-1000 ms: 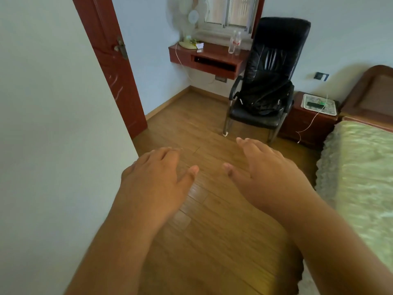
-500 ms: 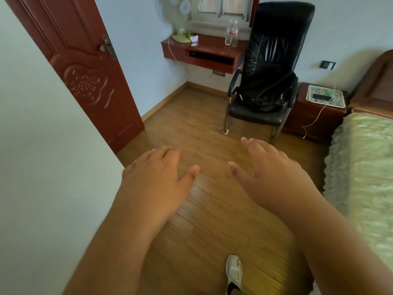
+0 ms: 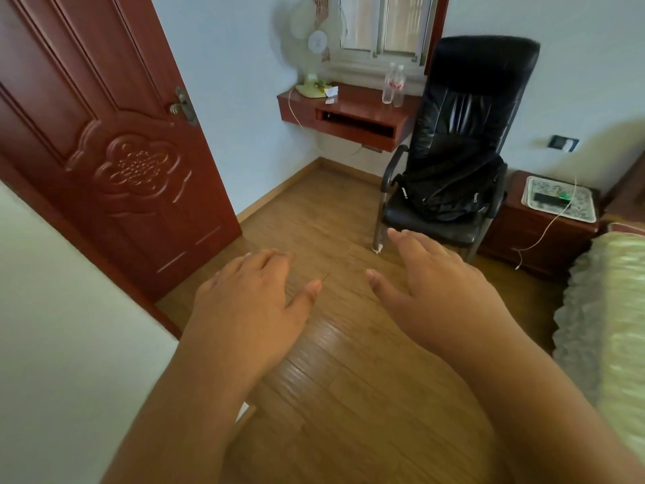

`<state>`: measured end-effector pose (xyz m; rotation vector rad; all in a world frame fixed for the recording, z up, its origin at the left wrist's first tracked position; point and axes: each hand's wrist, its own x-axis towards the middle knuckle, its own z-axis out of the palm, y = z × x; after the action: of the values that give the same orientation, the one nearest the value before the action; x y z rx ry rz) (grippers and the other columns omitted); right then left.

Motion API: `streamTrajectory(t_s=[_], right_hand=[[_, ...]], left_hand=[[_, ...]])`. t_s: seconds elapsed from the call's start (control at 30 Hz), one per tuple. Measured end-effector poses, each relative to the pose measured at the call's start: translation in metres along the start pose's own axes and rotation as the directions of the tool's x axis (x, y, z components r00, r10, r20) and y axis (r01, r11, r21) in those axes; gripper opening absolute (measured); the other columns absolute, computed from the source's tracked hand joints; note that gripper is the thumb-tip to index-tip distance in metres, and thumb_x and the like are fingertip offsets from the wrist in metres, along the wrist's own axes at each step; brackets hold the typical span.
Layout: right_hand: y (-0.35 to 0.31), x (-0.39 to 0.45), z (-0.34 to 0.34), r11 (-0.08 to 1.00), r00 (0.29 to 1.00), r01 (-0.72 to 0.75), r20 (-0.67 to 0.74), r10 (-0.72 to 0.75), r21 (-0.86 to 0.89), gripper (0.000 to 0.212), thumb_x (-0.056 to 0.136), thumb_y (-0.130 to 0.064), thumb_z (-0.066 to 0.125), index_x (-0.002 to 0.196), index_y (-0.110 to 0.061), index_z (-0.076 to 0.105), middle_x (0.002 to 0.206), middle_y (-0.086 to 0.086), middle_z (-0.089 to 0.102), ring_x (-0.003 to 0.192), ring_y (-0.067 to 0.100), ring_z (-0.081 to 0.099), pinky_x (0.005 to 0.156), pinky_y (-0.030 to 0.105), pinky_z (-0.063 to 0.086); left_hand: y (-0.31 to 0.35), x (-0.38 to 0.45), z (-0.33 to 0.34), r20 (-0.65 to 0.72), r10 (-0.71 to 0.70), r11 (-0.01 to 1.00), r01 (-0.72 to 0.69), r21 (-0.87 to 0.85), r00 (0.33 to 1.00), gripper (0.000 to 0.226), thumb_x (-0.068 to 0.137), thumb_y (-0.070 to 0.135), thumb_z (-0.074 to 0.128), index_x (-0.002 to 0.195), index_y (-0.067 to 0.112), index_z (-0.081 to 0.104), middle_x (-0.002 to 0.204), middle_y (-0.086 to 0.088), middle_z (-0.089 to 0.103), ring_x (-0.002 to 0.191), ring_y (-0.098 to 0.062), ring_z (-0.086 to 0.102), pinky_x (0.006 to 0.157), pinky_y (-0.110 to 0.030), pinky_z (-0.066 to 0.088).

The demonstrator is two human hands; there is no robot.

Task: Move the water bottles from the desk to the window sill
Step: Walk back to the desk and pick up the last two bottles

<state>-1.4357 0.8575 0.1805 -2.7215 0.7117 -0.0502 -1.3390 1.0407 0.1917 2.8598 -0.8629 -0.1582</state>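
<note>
Two clear water bottles point(image 3: 393, 86) with red labels stand side by side on the right end of a red wall-mounted desk point(image 3: 359, 104) at the far end of the room. The window sill point(image 3: 373, 69) runs just behind and above them, under the window. My left hand point(image 3: 251, 302) and my right hand point(image 3: 432, 291) are held out palm down over the wooden floor, far short of the desk. Both hands hold nothing and their fingers are spread.
A black office chair point(image 3: 460, 141) with a black bag on its seat stands right of the desk. A fan point(image 3: 316, 43) sits on the desk's left end. A red door point(image 3: 104, 141) is open at left. A nightstand point(image 3: 544, 221) and a bed point(image 3: 607, 309) are at right.
The view has advanced into the room past the wall corner: the door, desk and chair appear nearer. My hands keep the same open pose in front of me.
</note>
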Motion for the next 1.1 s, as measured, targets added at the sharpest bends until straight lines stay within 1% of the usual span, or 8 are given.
streamTrajectory(t_s=[0.2,0.37,0.57,0.7,0.87,1.0,1.1], right_hand=[[0.020,0.042,-0.007,1.000,1.000,-0.015,0.001,0.015,-0.011,0.078,0.095,-0.071,0.036,0.161,-0.035,0.011,0.167,-0.010,0.020,0.152,0.016,0.025,0.122,0.044,0.027],[0.027,0.080,-0.006,0.998,0.998,-0.063,0.019,0.064,-0.027,0.079,0.095,-0.071,0.036,0.160,-0.035,0.011,0.167,-0.010,0.020,0.152,0.017,0.025,0.120,0.044,0.027],[0.033,0.139,-0.011,0.989,0.991,-0.134,-0.019,0.133,-0.058,0.078,0.096,-0.070,0.036,0.160,-0.035,0.012,0.167,-0.010,0.019,0.153,0.017,0.023,0.121,0.043,0.026],[0.027,0.188,-0.023,0.979,0.982,-0.189,-0.043,0.187,-0.074,0.077,0.096,-0.070,0.037,0.160,-0.035,0.012,0.168,-0.010,0.018,0.153,0.017,0.022,0.121,0.044,0.024],[0.008,0.251,-0.031,0.973,0.974,-0.218,-0.076,0.213,-0.070,0.077,0.096,-0.070,0.038,0.160,-0.035,0.014,0.167,-0.010,0.020,0.152,0.018,0.024,0.121,0.045,0.025],[-0.005,0.294,-0.021,0.972,0.970,-0.228,-0.100,0.222,-0.056,0.079,0.095,-0.071,0.038,0.160,-0.035,0.013,0.166,-0.010,0.023,0.152,0.016,0.025,0.120,0.043,0.026],[-0.008,0.323,-0.015,0.972,0.971,-0.230,-0.080,0.225,-0.051,0.080,0.095,-0.072,0.038,0.160,-0.035,0.011,0.167,-0.010,0.022,0.152,0.016,0.024,0.121,0.043,0.025]], left_hand=[[0.016,0.047,0.002,0.002,0.024,1.000,-0.024,-0.014,1.000,0.067,0.097,0.071,0.025,0.156,0.039,0.027,0.161,0.017,0.031,0.150,-0.010,0.025,0.118,-0.043,0.030],[0.019,0.093,0.009,0.041,0.064,0.998,-0.063,-0.024,0.997,0.067,0.097,0.071,0.024,0.156,0.039,0.026,0.161,0.017,0.030,0.149,-0.009,0.025,0.118,-0.042,0.029],[0.021,0.170,0.006,0.044,0.164,0.985,-0.161,-0.066,0.985,0.066,0.097,0.071,0.025,0.155,0.041,0.025,0.160,0.017,0.032,0.148,-0.008,0.028,0.118,-0.041,0.029],[0.016,0.234,-0.005,0.035,0.226,0.969,-0.222,-0.108,0.973,0.066,0.096,0.071,0.026,0.155,0.042,0.024,0.161,0.018,0.031,0.149,-0.008,0.027,0.120,-0.043,0.027],[-0.004,0.306,-0.014,0.026,0.249,0.963,-0.244,-0.112,0.968,0.067,0.095,0.073,0.027,0.155,0.043,0.024,0.161,0.016,0.031,0.149,-0.010,0.029,0.119,-0.046,0.031],[-0.018,0.350,-0.023,0.002,0.263,0.961,-0.262,-0.088,0.965,0.065,0.097,0.071,0.028,0.155,0.043,0.025,0.161,0.018,0.031,0.149,-0.008,0.028,0.118,-0.043,0.029],[-0.025,0.380,-0.024,-0.003,0.272,0.959,-0.272,-0.085,0.962,0.064,0.097,0.070,0.028,0.155,0.042,0.025,0.160,0.017,0.033,0.148,-0.008,0.029,0.117,-0.043,0.031]])
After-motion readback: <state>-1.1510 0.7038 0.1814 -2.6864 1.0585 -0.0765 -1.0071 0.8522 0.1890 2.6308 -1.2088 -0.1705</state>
